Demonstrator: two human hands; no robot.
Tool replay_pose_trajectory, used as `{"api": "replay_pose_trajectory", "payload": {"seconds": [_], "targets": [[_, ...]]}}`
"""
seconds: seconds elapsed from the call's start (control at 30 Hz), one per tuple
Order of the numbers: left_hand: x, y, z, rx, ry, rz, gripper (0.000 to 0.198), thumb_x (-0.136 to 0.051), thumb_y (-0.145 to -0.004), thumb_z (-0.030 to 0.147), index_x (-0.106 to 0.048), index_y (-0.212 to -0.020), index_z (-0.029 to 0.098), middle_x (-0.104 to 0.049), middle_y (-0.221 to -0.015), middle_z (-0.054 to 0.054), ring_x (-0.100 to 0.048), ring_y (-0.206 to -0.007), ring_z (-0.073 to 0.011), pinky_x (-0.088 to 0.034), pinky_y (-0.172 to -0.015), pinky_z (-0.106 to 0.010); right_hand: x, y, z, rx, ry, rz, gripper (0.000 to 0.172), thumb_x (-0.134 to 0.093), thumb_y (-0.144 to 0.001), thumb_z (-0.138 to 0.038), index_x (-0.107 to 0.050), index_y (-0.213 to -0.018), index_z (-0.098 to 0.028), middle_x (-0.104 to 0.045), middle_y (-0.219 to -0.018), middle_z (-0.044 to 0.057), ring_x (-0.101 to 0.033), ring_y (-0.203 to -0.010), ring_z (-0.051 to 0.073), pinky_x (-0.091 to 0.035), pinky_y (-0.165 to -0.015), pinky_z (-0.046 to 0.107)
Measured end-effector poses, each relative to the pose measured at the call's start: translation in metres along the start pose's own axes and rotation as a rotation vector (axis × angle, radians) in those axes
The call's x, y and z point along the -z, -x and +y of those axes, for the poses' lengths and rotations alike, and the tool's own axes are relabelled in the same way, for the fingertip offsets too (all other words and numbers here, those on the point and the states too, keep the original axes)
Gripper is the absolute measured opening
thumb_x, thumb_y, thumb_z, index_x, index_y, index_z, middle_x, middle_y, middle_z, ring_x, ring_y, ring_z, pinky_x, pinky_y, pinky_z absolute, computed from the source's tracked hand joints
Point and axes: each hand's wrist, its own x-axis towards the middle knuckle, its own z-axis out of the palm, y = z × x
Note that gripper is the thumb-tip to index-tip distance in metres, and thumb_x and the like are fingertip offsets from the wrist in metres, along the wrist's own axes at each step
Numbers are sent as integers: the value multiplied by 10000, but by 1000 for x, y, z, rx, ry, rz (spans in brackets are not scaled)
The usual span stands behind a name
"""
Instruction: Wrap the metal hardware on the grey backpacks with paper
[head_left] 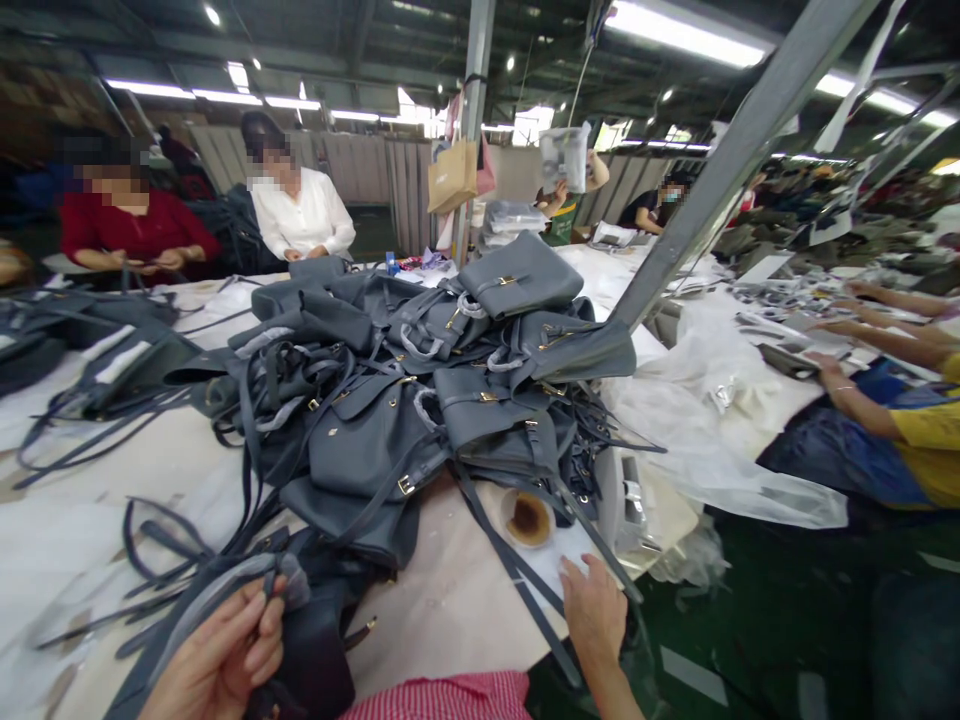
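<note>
At the lower left, my left hand [232,640] is closed, thumb and fingers pinching a dark strap of a grey-blue bag [311,640]. Part of the strap runs under clear plastic wrap beside the fingers. The bag lies in front of me at the near edge of the table, partly covered by my hand. My right hand [596,605] rests at the table's right edge over a white sheet, fingers apart and slightly bent, with nothing visible in them. Just beyond those fingertips sits a round dish [527,518] with brown stuff in it. Long straps pass beside that hand.
A heap of grey-blue bags [375,430] with buckles and tangled straps fills the middle of the table [442,590]. A slanted metal post [697,220] rises behind, at right. Plastic sheeting [720,420] hangs over the edge. Co-workers sit across the table and at right.
</note>
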Motion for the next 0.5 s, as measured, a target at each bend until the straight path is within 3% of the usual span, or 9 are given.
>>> {"api": "replay_pose_trajectory", "payload": {"seconds": [0.17,0.27,0.33,0.4,0.5], "targets": [[12,2,-3,-25,-112,82,453,-888,-477,235,-716,-895,209,-692,-743,-13,-627,-635,-181,-560,-555,-267,-2,-7,3,-21,-217,14,278,-448,-870,-288,-703,-939,-201,-573,-1289,147,-556,-1153,309,-440,-909,420],[23,2,-6,-9,-179,102,592,-907,-435,270,-704,-990,226,-711,-766,-28,-658,-666,-227,-573,-563,-298,0,-10,7,-99,-390,-7,314,-492,-810,-362,-671,-1016,-204,-654,-1103,125,-636,-990,299,-480,-850,416],[28,3,-8,7,-211,92,651,-919,-415,312,-693,-1020,227,-712,-759,-37,-661,-654,-238,-564,-540,-300,2,-12,9,-181,-522,-24,429,-579,-738,-414,-629,-1107,-202,-683,-919,88,-665,-873,296,-505,-804,421],[27,7,-9,-23,-226,92,665,-919,-425,350,-683,-1035,232,-710,-764,-37,-660,-643,-228,-555,-530,-283,4,-15,10,-276,-669,-35,563,-668,-658,-451,-594,-1148,-183,-666,-755,47,-679,-765,290,-531,-721,412],[19,17,-10,-89,-230,93,652,-903,-475,403,-669,-1064,248,-702,-758,-23,-654,-628,-201,-541,-524,-252,5,-18,10,-416,-895,-28,601,-734,-572,-466,-591,-1070,-163,-626,-643,16,-670,-610,262,-532,-567,376]]}}
